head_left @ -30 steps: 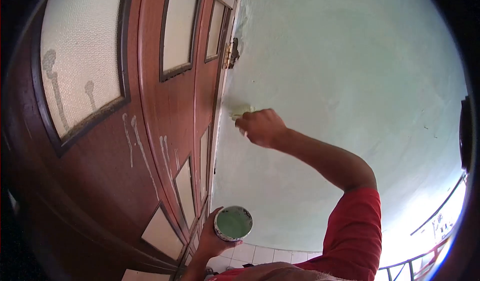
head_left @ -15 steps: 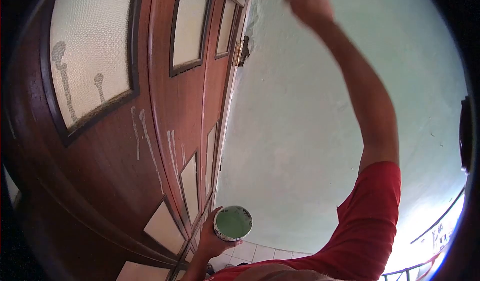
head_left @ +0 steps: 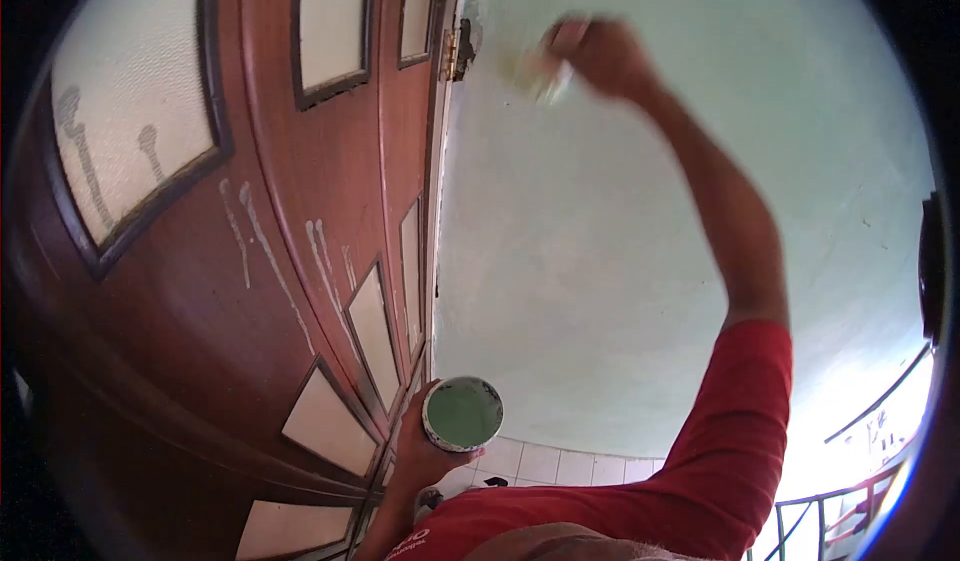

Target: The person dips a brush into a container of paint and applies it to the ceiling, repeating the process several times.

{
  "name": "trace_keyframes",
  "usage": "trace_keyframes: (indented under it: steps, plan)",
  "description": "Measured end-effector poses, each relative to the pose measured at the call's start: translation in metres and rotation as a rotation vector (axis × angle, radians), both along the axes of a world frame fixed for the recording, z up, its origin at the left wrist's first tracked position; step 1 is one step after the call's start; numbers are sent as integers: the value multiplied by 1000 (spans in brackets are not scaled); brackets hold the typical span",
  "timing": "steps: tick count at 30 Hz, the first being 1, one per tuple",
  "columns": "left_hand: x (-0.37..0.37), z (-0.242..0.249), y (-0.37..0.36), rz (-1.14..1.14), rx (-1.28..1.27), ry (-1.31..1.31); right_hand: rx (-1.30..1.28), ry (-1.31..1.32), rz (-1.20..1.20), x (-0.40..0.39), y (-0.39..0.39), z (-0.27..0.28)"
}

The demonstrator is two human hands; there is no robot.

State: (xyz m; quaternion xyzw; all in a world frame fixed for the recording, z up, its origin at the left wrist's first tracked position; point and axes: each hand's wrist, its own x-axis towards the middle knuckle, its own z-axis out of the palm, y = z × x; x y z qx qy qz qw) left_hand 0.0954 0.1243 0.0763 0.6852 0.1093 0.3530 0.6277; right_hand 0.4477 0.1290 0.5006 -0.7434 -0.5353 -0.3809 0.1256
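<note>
A small round tub of green paint (head_left: 463, 414) is held by my left hand (head_left: 422, 448), low in the view beside the door. My fingers wrap round its side, and the tub's open top faces up. Up near the top of the pale green wall (head_left: 580, 261), my right hand (head_left: 600, 56) grips a paintbrush (head_left: 540, 73). Motion blurs the brush, and its pale bristles point down and left. Whether the bristles touch the wall I cannot tell.
On the left stands a brown wooden door (head_left: 330, 181) with textured panes and dried drips. A metal hinge (head_left: 450, 56) sits beside a dark broken patch in the wall. White floor tiles (head_left: 575, 466) lie below; a dark railing (head_left: 820, 521) is at the lower right.
My right hand has moved down the wall with the brush, which now points down and left. The view has shifted; the tub appears slightly higher, still in my left hand.
</note>
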Motion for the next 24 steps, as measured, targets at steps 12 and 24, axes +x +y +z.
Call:
trace_keyframes:
  steps: [12, 24]
  plan:
    - [8, -5, -3, -38, -50, 36, 196, -472, -341, 46, -24, 11]
    - [31, 0, -1, -268, 26, 31, 92, -402, -128, 50, -91, -6]
